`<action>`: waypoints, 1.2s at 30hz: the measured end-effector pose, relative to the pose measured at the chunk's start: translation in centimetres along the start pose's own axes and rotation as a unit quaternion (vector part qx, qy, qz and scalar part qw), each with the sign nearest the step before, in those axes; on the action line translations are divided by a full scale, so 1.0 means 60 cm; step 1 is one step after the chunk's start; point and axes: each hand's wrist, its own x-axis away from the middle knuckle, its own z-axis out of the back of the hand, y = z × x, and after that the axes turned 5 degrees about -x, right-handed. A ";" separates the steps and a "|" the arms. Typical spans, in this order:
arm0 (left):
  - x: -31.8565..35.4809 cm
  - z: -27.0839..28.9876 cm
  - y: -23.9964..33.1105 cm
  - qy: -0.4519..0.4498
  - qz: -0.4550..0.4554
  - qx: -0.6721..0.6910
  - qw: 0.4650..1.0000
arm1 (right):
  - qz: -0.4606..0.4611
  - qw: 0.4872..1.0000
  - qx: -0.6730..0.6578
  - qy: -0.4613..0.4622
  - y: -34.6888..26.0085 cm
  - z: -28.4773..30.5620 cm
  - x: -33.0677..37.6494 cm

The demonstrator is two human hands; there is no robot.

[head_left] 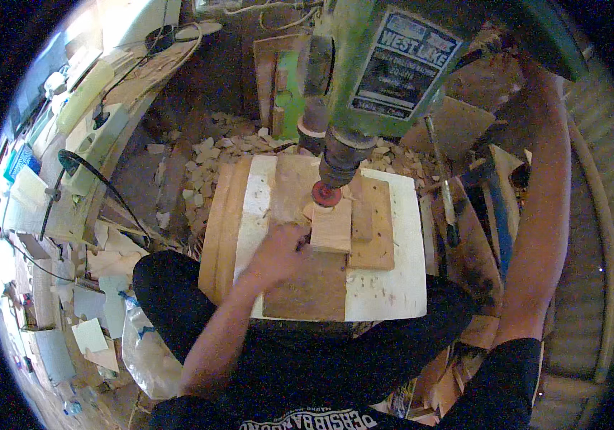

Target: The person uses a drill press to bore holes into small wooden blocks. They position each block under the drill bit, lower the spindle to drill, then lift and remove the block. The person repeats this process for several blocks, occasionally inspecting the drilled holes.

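A green drill press (364,79) stands in front of me, its dark metal chuck (348,154) over the work board. Under the chuck is a red round cutter (327,193), right at the far end of a pale wooden block (332,228); whether it touches the wood is hard to tell. My left hand (282,252) is closed at the block's left side, fingers curled against it. High on the right, my right hand (513,59) reaches to the side of the machine and grips a dark handle (467,60); its fingers are dim and partly hidden.
The block lies against wooden strips on a white-and-brown board (386,297) above my lap. Wood offcuts (213,147) are heaped behind it. A cluttered bench (117,97) with a black cable (110,185) runs along the left. A plastic bag (145,351) lies by my left knee.
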 end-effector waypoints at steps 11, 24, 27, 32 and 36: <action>-0.084 -0.008 -0.074 0.114 -0.010 -0.003 0.993 | -0.006 0.995 0.097 -0.015 0.057 -0.012 -0.038; -0.018 -0.025 0.031 -0.032 0.055 -0.094 0.994 | 0.121 0.972 0.108 0.170 -0.049 0.015 0.057; -0.004 -0.050 0.038 0.043 0.047 -0.150 0.987 | -0.042 0.965 0.022 0.258 -0.136 0.014 0.156; -0.011 -0.091 0.019 0.087 0.041 -0.146 0.985 | -0.112 0.974 0.035 0.196 -0.219 -0.011 0.338; -0.023 -0.107 0.004 0.101 0.025 -0.182 0.978 | -0.182 0.979 -0.026 0.089 -0.219 -0.055 0.428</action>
